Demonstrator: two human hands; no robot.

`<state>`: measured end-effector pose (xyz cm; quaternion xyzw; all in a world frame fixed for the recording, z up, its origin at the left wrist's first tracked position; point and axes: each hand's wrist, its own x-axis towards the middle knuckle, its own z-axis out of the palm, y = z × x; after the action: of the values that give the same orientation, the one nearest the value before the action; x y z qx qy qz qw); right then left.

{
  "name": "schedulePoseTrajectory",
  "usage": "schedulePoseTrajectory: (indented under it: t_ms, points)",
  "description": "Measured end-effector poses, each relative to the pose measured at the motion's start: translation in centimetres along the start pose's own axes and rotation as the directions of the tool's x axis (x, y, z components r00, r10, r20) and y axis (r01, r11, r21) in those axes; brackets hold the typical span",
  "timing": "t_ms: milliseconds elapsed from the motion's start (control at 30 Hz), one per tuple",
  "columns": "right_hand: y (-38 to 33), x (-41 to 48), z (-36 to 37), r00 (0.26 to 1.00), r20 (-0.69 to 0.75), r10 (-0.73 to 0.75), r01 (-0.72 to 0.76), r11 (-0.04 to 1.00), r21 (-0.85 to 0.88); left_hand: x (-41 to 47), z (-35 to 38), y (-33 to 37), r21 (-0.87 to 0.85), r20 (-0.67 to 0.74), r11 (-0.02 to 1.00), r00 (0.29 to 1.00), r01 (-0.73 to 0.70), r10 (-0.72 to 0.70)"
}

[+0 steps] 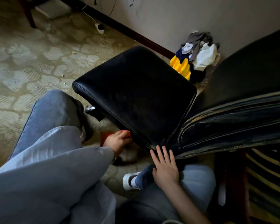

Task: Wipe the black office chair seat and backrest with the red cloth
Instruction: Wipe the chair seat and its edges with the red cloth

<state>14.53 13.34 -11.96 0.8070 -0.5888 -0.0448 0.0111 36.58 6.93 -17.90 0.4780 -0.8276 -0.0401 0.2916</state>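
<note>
Your left hand [118, 141] grips the red cloth [104, 138] below the near edge of the seat [136, 88]; your right hand [166, 168] rests spread, so the chair [233, 123] may swivel.

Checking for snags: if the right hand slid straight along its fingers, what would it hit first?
Probably the near corner of the seat, where it meets the backrest; the fingertips of the right hand look close, depth unclear.

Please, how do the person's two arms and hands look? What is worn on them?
The left hand comes out of a loose, long grey sleeve reaching the wrist. The right hand wears no glove or visible ring; its forearm is bare, no sleeve in view.
</note>
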Motion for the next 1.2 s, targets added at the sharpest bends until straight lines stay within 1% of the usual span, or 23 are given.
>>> schedulePoseTrajectory:
  t_ms: [67, 133, 167, 233, 300, 367, 467, 600, 700, 767, 833, 867, 900, 933, 967, 1000, 1033, 1100, 1167, 1200]
  points:
    - [0.0, -0.1, 0.2, 1.0, -0.004, 0.0, 0.0, 1.0, 0.003, 0.0, -0.6, -0.2, -0.042, -0.022, 0.997, 0.998, 0.058, -0.059]
    - [-0.2, 0.1, 0.3, 1.0, -0.022, 0.001, -0.001, 1.0, 0.008, 0.8, -0.4, 0.3, -0.088, -0.068, 0.995, 0.997, 0.039, -0.045]
    - [-0.2, 0.3, 0.4, 1.0, -0.029, 0.004, -0.004, 1.0, 0.003, 1.2, 0.2, 0.9, -0.109, -0.095, 0.994, 0.995, -0.018, 0.008]
    - [-0.2, 0.4, 0.3, 0.999, -0.034, 0.011, -0.012, 1.0, -0.015, 1.9, 1.4, 2.6, -0.129, -0.114, 0.971, 0.976, -0.202, 0.188]
    - [0.2, 0.2, 0.4, 0.999, -0.034, 0.013, -0.015, 0.999, -0.047, 2.3, 2.9, 3.8, -0.081, -0.105, 0.928, 0.929, -0.363, 0.354]
    - [0.6, 0.1, 0.4, 0.999, -0.041, 0.01, -0.013, 0.997, -0.077, 2.6, 3.7, 3.8, -0.012, -0.077, 0.885, 0.883, -0.465, 0.463]
    - [0.8, -0.1, 0.4, 0.998, -0.066, -0.003, -0.002, 0.997, -0.079, 2.3, 4.1, 2.3, 0.041, -0.045, 0.837, 0.836, -0.546, 0.547]
    - [0.7, -0.2, 0.2, 0.997, -0.071, -0.005, 0.0, 0.998, -0.062, 1.2, 3.5, -0.5, 0.085, -0.041, 0.838, 0.838, -0.539, 0.544]
    - [0.6, -0.2, 0.2, 0.997, -0.073, 0.003, -0.006, 0.999, -0.049, 0.9, 2.6, -2.5, 0.055, -0.003, 0.877, 0.878, -0.478, 0.479]
    - [0.5, -0.2, 0.2, 0.998, -0.065, 0.012, -0.015, 0.999, -0.047, 0.8, 2.3, -3.1, 0.014, 0.018, 0.921, 0.921, -0.39, 0.39]
    - [0.4, -0.3, 0.3, 0.998, -0.064, 0.008, -0.011, 0.998, -0.054, 0.4, 2.0, -2.6, -0.046, -0.004, 0.957, 0.958, -0.285, 0.285]
    - [0.4, -0.3, 0.4, 0.998, -0.067, 0.002, -0.006, 0.998, -0.056, 0.3, 1.9, -1.9, -0.1, -0.035, 0.974, 0.98, -0.201, 0.198]
    - [0.4, -0.3, 0.5, 0.997, -0.072, -0.002, -0.002, 0.999, -0.053, 0.6, 1.4, -0.6, -0.203, -0.065, 0.977, 0.997, -0.062, 0.05]
    - [0.5, -0.2, 0.6, 0.997, -0.079, -0.004, 0.0, 0.999, -0.048, 1.0, 1.1, 0.9, -0.312, -0.102, 0.945, 0.986, 0.094, -0.131]
    - [0.6, -0.2, 0.7, 0.996, -0.09, -0.004, 0.0, 0.999, -0.044, 1.5, 0.9, 2.4, -0.384, -0.134, 0.898, 0.95, 0.214, -0.284]
    - [0.6, -0.2, 0.8, 0.995, -0.1, -0.007, 0.003, 0.999, -0.048, 2.1, 1.0, 3.8, -0.427, -0.151, 0.859, 0.914, 0.284, -0.377]
    - [0.7, -0.2, 0.8, 0.994, -0.112, -0.011, 0.004, 0.998, -0.06, 2.7, 1.0, 5.1, -0.443, -0.12, 0.841, 0.909, 0.311, -0.4]
    - [0.7, -0.2, 0.8, 0.992, -0.128, -0.012, 0.001, 0.997, -0.082, 3.1, 1.4, 6.5, -0.451, -0.034, 0.837, 0.931, 0.31, -0.363]
    - [0.7, -0.1, 1.0, 0.992, -0.123, -0.017, 0.006, 0.995, -0.096, 3.3, 1.7, 6.5, -0.376, 0.005, 0.873, 0.943, 0.311, -0.334]
    - [0.7, 0.1, 1.1, 0.994, -0.11, -0.024, 0.014, 0.996, -0.091, 3.2, 1.9, 6.4, -0.339, -0.003, 0.891, 0.946, 0.303, -0.323]
